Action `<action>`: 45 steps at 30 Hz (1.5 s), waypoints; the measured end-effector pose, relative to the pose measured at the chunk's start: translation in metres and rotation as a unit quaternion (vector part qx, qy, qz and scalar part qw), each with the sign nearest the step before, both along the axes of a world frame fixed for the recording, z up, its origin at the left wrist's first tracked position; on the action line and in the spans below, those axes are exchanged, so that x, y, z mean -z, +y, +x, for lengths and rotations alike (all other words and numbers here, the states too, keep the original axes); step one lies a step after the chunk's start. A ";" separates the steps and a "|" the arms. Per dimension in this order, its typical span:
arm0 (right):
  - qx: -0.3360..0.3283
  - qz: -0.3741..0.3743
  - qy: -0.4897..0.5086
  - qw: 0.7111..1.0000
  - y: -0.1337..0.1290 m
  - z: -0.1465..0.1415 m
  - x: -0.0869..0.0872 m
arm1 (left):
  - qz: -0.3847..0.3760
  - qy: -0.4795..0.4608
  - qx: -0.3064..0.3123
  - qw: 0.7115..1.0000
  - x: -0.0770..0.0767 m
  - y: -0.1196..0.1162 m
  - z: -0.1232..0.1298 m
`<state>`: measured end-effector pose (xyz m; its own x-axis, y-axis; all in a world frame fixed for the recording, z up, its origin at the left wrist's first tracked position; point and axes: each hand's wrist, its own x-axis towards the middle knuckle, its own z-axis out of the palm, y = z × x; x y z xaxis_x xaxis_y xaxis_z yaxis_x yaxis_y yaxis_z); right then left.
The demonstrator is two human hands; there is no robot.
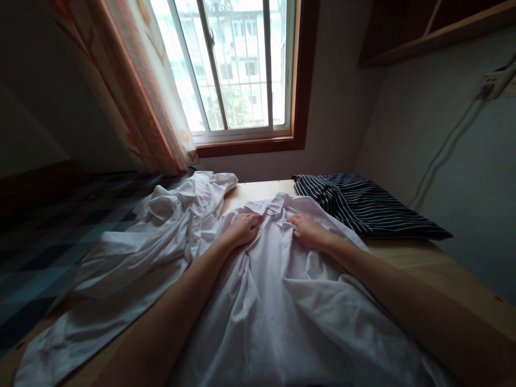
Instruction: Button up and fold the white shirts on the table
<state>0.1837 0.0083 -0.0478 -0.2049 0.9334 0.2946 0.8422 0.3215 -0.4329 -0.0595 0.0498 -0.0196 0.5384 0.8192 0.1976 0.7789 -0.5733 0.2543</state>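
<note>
A white shirt [271, 301] lies spread out in front of me, its collar [276, 203] at the far end and its front facing up. My left hand [244, 228] is closed on the cloth just left of the collar. On the other side, my right hand [308, 230] pinches the fabric right of the collar. Folds run down the shirt from both hands. Its lower part reaches the bottom edge of the view, and the sleeves are mostly hidden.
The shirt rests on a wooden board [407, 258]. To the left lies a crumpled white garment [161, 252], beside a checked bed cover [44, 258]. A striped black garment [358, 207] is at the back right. Beyond stand a window [237, 70] and a curtain [149, 107].
</note>
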 end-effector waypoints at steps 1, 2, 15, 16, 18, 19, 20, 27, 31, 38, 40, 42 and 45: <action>0.004 -0.016 -0.021 1.000 -0.005 0.000 0.001 | -0.010 0.005 0.003 1.000 0.002 0.002 -0.001; 0.003 -0.037 -0.048 0.998 -0.009 0.001 0.002 | -0.018 0.014 0.004 1.000 0.003 0.003 -0.001; -0.140 -0.059 -0.125 0.980 -0.022 0.028 0.006 | -0.083 0.134 -0.088 0.984 0.007 0.003 0.013; -0.148 -0.061 -0.120 0.980 -0.021 0.030 0.005 | -0.085 0.139 -0.093 0.982 0.007 0.002 0.015; -0.155 -0.061 -0.097 0.981 -0.018 0.032 0.001 | -0.086 0.141 -0.106 0.981 0.006 0.000 0.019; -0.154 -0.055 -0.082 0.983 -0.016 0.031 -0.003 | -0.083 0.140 -0.112 0.980 0.007 -0.002 0.021; -0.150 -0.044 -0.064 0.986 -0.014 0.028 -0.007 | -0.076 0.136 -0.119 0.981 0.007 -0.003 0.022; -0.053 0.025 -0.013 0.998 -0.007 -0.024 -0.043 | 0.009 0.062 -0.128 0.990 0.014 -0.009 0.021; 0.012 -0.023 -0.091 0.996 -0.003 -0.040 -0.042 | 0.077 0.012 -0.094 0.992 0.010 -0.010 0.017; 0.030 -0.029 -0.054 0.998 0.003 -0.034 -0.022 | 0.081 -0.036 -0.001 0.996 0.006 -0.008 0.020; 0.027 -0.027 -0.044 0.998 0.003 -0.032 -0.021 | 0.082 -0.050 0.003 0.995 0.007 -0.009 0.020; 0.022 -0.030 -0.040 0.999 0.003 -0.030 -0.020 | 0.080 -0.054 0.008 0.995 0.007 -0.009 0.019; 0.015 -0.025 -0.038 0.999 0.002 -0.028 -0.019 | 0.074 -0.052 0.012 0.996 0.008 -0.010 0.017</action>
<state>0.1561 0.0105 -0.0287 -0.1963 0.9525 0.2329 0.8824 0.2752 -0.3816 -0.0421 0.0399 -0.0273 0.5286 0.7637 0.3707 0.7381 -0.6291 0.2436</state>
